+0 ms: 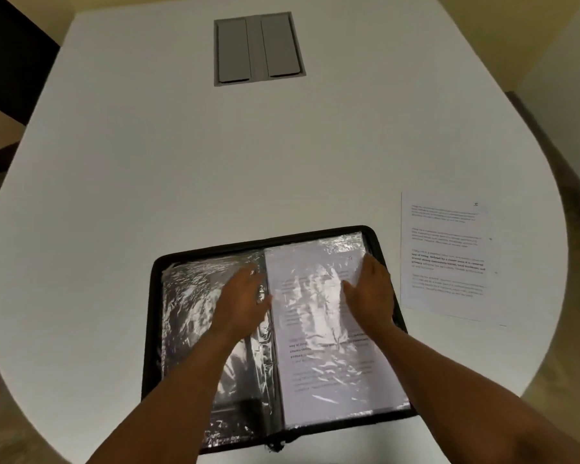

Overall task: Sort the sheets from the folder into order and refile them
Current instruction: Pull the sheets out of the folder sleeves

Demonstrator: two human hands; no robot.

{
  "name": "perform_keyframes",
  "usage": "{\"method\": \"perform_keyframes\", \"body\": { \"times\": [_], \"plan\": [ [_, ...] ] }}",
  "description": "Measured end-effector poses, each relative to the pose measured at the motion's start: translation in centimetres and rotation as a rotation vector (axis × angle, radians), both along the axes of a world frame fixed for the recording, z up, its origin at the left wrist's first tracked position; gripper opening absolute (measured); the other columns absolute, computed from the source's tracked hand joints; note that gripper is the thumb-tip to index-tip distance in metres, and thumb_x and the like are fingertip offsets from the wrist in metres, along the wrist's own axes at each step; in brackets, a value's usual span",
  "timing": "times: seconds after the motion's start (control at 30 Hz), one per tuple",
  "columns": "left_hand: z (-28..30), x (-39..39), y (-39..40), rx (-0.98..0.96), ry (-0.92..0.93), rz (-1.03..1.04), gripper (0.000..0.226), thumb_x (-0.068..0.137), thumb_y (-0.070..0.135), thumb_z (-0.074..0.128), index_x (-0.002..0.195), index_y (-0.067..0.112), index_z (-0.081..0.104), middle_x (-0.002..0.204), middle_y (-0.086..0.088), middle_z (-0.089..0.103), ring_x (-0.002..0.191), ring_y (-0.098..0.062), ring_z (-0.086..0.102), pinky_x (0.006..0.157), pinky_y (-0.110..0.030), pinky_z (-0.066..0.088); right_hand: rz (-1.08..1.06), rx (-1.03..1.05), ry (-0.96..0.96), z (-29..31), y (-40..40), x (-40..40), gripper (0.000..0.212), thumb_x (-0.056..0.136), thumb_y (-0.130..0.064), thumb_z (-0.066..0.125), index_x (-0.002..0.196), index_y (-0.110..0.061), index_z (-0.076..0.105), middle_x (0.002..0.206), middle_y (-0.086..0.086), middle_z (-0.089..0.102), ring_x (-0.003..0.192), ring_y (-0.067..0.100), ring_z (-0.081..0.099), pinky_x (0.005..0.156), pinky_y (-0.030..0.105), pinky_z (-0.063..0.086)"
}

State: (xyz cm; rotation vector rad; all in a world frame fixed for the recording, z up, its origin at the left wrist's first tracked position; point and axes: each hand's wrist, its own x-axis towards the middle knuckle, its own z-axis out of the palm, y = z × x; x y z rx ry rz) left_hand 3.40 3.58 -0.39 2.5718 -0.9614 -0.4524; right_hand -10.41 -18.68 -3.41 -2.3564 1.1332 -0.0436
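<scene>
Your white worktop (181, 179) carries everything, with a grey recessed panel (258, 48) set into its far middle. Near you lies the black zip folder (379, 242), open flat, its spine running away from you and tilted slightly left at the far end; the long axis of each plastic sleeve follows that spine. The right-hand sleeve (329, 373) holds a printed sheet, top edge away from you. One loose sheet (442, 256) lies flat just right of the folder, same way up.

Your left hand (241, 303) presses flat on the empty left sleeves by the spine; your right hand (372, 293) rests with fingers loosely spread on the filled sleeve's outer edge, gripping nothing that I can see. Keep the left hand pinning the folder, and draw the sheet straight out along its length so the crinkled plastic doesn't snag.
</scene>
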Motion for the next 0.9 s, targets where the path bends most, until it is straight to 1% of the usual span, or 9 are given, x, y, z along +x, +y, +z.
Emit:
{"method": "perform_keyframes", "body": {
  "times": [0.07,0.13,0.23,0.3,0.4,0.47,0.63,0.73,0.9],
  "plan": [
    [-1.2,-0.5,-1.5,0.100,0.017,-0.121,0.056,0.090,0.043,0.057,0.141,0.020,0.047,0.155,-0.009,0.030,0.141,-0.027,0.029,0.115,-0.044,0.028,-0.027,0.034,0.016,0.1,-1.2,-0.1,0.072,0.086,-0.039,0.070,0.144,-0.010,0.038,0.140,0.012,0.048,0.128,0.030,0.042,0.105,0.040,0.040],
    [-1.8,-1.0,-2.8,0.153,0.039,-0.158,0.058,0.093,0.045,0.054,0.145,0.022,0.041,0.160,-0.006,0.017,0.146,-0.025,0.017,0.119,-0.040,0.018,0.021,-0.005,0.009,0.3,-1.9,0.1,0.055,0.087,-0.036,0.070,0.132,-0.011,0.051,0.132,0.011,0.053,0.120,0.028,0.046,0.097,0.037,0.041],
    [-2.0,-1.6,-4.6,0.142,0.051,-0.157,0.056,0.095,0.043,0.052,0.146,0.024,0.039,0.161,-0.002,0.012,0.148,-0.022,0.012,0.118,-0.037,0.014,0.011,-0.026,-0.061,0.4,-2.4,0.4,0.039,0.086,-0.028,0.073,0.119,-0.012,0.060,0.123,0.008,0.057,0.111,0.024,0.049,0.089,0.032,0.040],
    [-1.9,-1.7,-5.3,0.136,0.057,-0.153,0.054,0.095,0.042,0.052,0.145,0.024,0.039,0.162,-0.001,0.011,0.148,-0.021,0.011,0.118,-0.037,0.014,-0.010,-0.025,-0.076,0.3,-2.3,0.6,0.041,0.084,-0.029,0.074,0.118,-0.013,0.059,0.119,0.007,0.058,0.108,0.024,0.051,0.087,0.032,0.041],
    [-1.9,-1.5,-6.1,0.117,0.085,-0.140,0.054,0.095,0.042,0.053,0.144,0.025,0.041,0.161,-0.001,0.014,0.147,-0.021,0.012,0.118,-0.037,0.015,-0.066,0.070,-0.059,0.1,-2.7,1.1,0.058,0.084,-0.036,0.074,0.131,-0.010,0.051,0.122,0.010,0.056,0.113,0.027,0.051,0.093,0.039,0.045],
    [-1.8,-1.5,-6.4,0.131,0.094,-0.139,0.055,0.094,0.042,0.054,0.144,0.025,0.040,0.161,-0.001,0.013,0.147,-0.020,0.012,0.118,-0.037,0.015,-0.089,0.127,-0.075,0.0,-3.0,1.4,0.057,0.086,-0.035,0.072,0.133,-0.011,0.051,0.124,0.011,0.055,0.114,0.028,0.051,0.094,0.040,0.046],
    [-1.8,-1.5,-6.8,0.166,0.085,-0.144,0.056,0.093,0.043,0.054,0.145,0.025,0.039,0.161,-0.002,0.013,0.147,-0.021,0.011,0.118,-0.037,0.015,-0.042,0.030,-0.153,0.5,-3.4,1.6,0.030,0.092,-0.027,0.065,0.118,-0.013,0.061,0.113,0.007,0.061,0.101,0.024,0.059,0.079,0.036,0.051],
    [-1.9,-1.5,-7.0,0.164,0.087,-0.135,0.055,0.093,0.043,0.054,0.143,0.025,0.041,0.161,-0.002,0.014,0.147,-0.022,0.012,0.117,-0.037,0.016,0.029,-0.052,-0.159,0.7,-3.5,1.6,0.016,0.096,-0.025,0.058,0.104,-0.013,0.065,0.100,0.005,0.064,0.088,0.022,0.061,0.068,0.035,0.051],
    [-1.7,-1.5,-7.3,0.082,0.148,-0.072,0.046,0.093,0.041,0.057,0.135,0.023,0.052,0.158,-0.002,0.024,0.144,-0.020,0.020,0.115,-0.034,0.020,0.038,0.039,-0.250,2.0,-2.7,1.7,0.015,0.096,-0.026,0.058,0.084,-0.018,0.055,0.076,-0.003,0.058,0.065,0.013,0.054,0.054,0.025,0.041]
  ]
}}
